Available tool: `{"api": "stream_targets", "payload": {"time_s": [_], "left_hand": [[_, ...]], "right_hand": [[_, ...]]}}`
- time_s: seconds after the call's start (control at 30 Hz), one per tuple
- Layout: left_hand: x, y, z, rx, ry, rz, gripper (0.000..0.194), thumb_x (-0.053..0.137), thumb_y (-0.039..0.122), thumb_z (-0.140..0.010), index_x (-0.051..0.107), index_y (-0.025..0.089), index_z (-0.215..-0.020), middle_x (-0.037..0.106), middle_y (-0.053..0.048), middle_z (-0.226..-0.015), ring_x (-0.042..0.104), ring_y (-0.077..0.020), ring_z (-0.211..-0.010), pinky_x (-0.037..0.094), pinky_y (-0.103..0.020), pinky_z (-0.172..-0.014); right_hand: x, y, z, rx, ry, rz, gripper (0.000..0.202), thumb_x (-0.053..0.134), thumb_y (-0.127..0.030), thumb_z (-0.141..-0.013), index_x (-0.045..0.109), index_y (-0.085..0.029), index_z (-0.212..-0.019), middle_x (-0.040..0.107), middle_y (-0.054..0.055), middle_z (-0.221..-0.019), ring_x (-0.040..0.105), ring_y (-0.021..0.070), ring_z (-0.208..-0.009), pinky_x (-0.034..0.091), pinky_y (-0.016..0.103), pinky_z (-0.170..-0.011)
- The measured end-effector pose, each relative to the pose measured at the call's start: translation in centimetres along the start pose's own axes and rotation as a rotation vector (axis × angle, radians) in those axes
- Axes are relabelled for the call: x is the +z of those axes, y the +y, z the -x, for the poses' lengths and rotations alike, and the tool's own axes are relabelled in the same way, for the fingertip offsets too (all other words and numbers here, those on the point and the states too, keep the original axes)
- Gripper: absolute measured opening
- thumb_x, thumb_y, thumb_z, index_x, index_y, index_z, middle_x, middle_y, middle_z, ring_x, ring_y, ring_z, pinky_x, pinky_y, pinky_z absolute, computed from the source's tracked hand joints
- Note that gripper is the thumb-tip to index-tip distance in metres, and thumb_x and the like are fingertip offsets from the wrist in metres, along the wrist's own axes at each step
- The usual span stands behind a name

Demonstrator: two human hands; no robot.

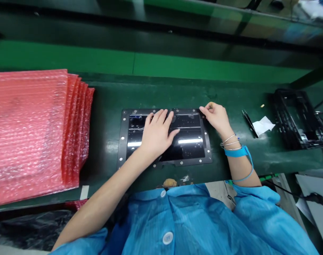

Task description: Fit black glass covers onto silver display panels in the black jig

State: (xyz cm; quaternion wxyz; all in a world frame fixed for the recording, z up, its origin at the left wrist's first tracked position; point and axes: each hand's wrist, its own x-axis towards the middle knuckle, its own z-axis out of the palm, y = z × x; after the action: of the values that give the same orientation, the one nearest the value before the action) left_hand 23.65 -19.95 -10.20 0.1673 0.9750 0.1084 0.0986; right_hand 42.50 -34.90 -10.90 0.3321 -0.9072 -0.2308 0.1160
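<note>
bare left hand [157, 132] lies flat, fingers spread, on the glossy black panel [189, 141], gripping nothing; right hand [216, 115] pinches narrow at the panel's far right corner. panel sits mid green surface [108, 102], pink bubble wrap stack [31, 131] left, black frame [299, 118] right.

A dark green bench [230, 95] carries a stack of pink bubble-wrap bags [31, 134] at the left, a black screen panel [188, 141] in the middle, and to the right black tweezers [249, 123], a white scrap of paper [262, 125] and a black frame [299, 118].
</note>
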Motion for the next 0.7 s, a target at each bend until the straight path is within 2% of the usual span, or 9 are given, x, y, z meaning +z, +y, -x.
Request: {"api": "stream_targets", "payload": {"time_s": [0.1, 0.2, 0.33, 0.47, 0.53, 0.6, 0.7], "left_hand": [[0.0, -0.7, -1.3, -0.015, 0.038, -0.019, 0.047, 0.052, 0.037, -0.096, 0.057, 0.012, -0.135, 0.063, -0.019, -0.128, 0.055, -0.0365, -0.124, 0.033, -0.057, -0.112], [0.0, -0.8, -2.0, -0.069, 0.076, 0.053, 0.036, 0.058, 0.036, -0.092, 0.06, 0.014, -0.12, 0.065, -0.016, -0.114, 0.055, -0.0358, -0.115, 0.038, -0.054, -0.105], [-0.4, -1.1, -2.4, -0.149, 0.068, 0.157, 0.024, 0.063, 0.027, -0.087, 0.055, 0.017, -0.107, 0.065, -0.012, -0.109, 0.053, -0.0328, -0.111, 0.038, -0.052, -0.103], [-1.7, -0.9, -2.3, -0.149, 0.148, 0.197, 0.022, 0.066, 0.022, -0.084, 0.052, 0.019, -0.102, 0.065, -0.009, -0.107, 0.053, -0.03, -0.108, 0.037, -0.049, -0.103], [-2.7, -0.8, -1.9, -0.113, 0.208, 0.232, 0.021, 0.065, 0.022, -0.085, 0.053, 0.02, -0.103, 0.065, -0.008, -0.106, 0.054, -0.0284, -0.107, 0.037, -0.047, -0.103], [-3.8, -1.0, -1.2, -0.061, 0.238, 0.287, 0.02, 0.062, 0.024, -0.087, 0.055, 0.021, -0.106, 0.066, -0.006, -0.105, 0.056, -0.0272, -0.106, 0.037, -0.046, -0.105], [-4.9, -2.3, 0.2, -0.105, 0.352, 0.4, 0.021, 0.06, 0.03, -0.091, 0.061, 0.023, -0.111, 0.067, -0.006, -0.112, 0.058, -0.026, -0.11, 0.039, -0.042, -0.105]], "right_hand": [[-0.2, -0.5, 0.4, -0.027, 0.07, 0.01, 0.024, 0.063, -0.04, -0.082, 0.053, -0.024, -0.069, 0.047, -0.005, -0.049, 0.044, 0.0133, -0.053, 0.031, 0.028, -0.059], [-0.2, -0.8, 0.7, -0.05, 0.082, -0.055, 0.019, 0.065, -0.041, -0.082, 0.059, -0.023, -0.075, 0.047, -0.006, -0.051, 0.043, 0.0128, -0.054, 0.033, 0.029, -0.061], [0.4, -0.9, 1.2, -0.064, 0.039, -0.245, 0.025, 0.063, -0.046, -0.083, 0.065, -0.021, -0.081, 0.058, -0.002, -0.064, 0.051, 0.0137, -0.061, 0.039, 0.03, -0.065], [0.9, -1.5, 2.0, -0.095, 0.094, -0.364, 0.034, 0.059, -0.054, -0.085, 0.067, -0.021, -0.083, 0.066, 0.003, -0.078, 0.058, 0.0166, -0.075, 0.044, 0.03, -0.072], [1.0, -1.8, 2.4, -0.085, 0.075, -0.42, 0.042, 0.058, -0.061, -0.084, 0.061, -0.022, -0.07, 0.06, 0.001, -0.07, 0.055, 0.0161, -0.071, 0.043, 0.03, -0.069], [1.0, -2.0, 2.7, -0.041, 0.001, -0.5, 0.054, 0.057, -0.07, -0.081, 0.045, -0.023, -0.057, 0.046, -0.002, -0.058, 0.047, 0.0142, -0.061, 0.039, 0.029, -0.061], [1.1, -2.2, 3.0, 0.007, -0.078, -0.609, 0.065, 0.058, -0.08, -0.074, 0.03, -0.025, -0.055, 0.03, -0.004, -0.055, 0.034, 0.0123, -0.056, 0.032, 0.029, -0.053]]}}
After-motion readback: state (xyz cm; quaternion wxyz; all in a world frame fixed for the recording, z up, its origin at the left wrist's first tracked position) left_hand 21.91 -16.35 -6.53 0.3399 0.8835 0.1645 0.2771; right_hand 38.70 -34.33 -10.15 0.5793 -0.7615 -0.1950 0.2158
